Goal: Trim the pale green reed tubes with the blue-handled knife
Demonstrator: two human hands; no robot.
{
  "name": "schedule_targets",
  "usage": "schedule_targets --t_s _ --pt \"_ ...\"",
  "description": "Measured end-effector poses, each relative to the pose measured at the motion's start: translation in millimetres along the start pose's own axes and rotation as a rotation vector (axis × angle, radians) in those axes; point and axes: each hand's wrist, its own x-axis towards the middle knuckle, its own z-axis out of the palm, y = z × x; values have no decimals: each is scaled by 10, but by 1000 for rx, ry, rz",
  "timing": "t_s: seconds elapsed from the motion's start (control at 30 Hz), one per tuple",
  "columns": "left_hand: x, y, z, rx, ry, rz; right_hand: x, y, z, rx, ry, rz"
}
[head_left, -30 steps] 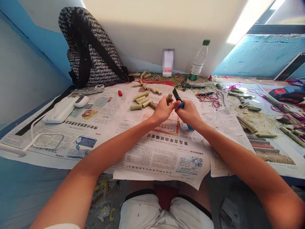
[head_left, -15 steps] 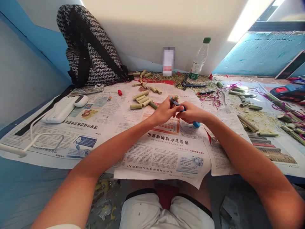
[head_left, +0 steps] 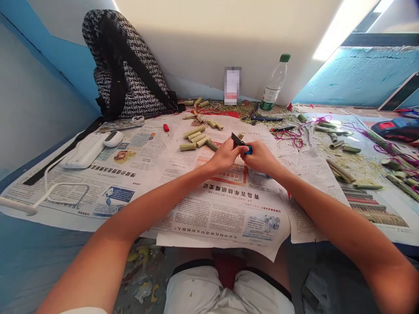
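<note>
A backpack [head_left: 139, 87] stands left of some cut sticks [head_left: 195, 138] on newspaper [head_left: 196, 218]. The left hand [head_left: 226, 156] grips a short stick [head_left: 241, 136], partly hidden behind a knife [head_left: 237, 140]. The right hand [head_left: 261, 157] is closed around the knife's blue handle. Purple string [head_left: 293, 138] lies farther right.

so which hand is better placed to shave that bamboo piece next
Likely the right hand: it holds the blue-handled knife, its blade close by the bamboo piece, which the left hand appears to hold.

The knife blade [head_left: 237, 140] has tilted down, now overlapping the bamboo piece [head_left: 241, 136]
</note>
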Motion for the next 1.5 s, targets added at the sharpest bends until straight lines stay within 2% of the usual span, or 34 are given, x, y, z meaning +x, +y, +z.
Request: schedule_targets --t_s 0.27,0.37,0.5,0.57,0.63,0.83,0.97,1.33,1.5 --pt "14 -48 25 -32 2 -1 -21 -7 26 -44 49 26" --pt "57 -33 -32 -55 -43 50 -19 -35 -32 70 -43 41" --pt "91 28 -135 -82 -173 111 3 -35 -114 259 -208 122" --pt "82 52 -161 -62 -183 120 17 -21 -136 283 -243 132" --pt "58 61 -164 -9 -137 116 24 -10 -144 283 -246 129" --pt "-22 28 -111 105 -33 79 6 -12 -108 84 -98 10" --pt "-39 12 -77 87 -8 51 -16 -31 -79 -35 -6 22" --pt "-81 101 -42 39 44 141 -29 -45 -80 -244 149 -30" --pt "-105 183 -57 77 62 182 -49 -81 -84 -268 213 -42"
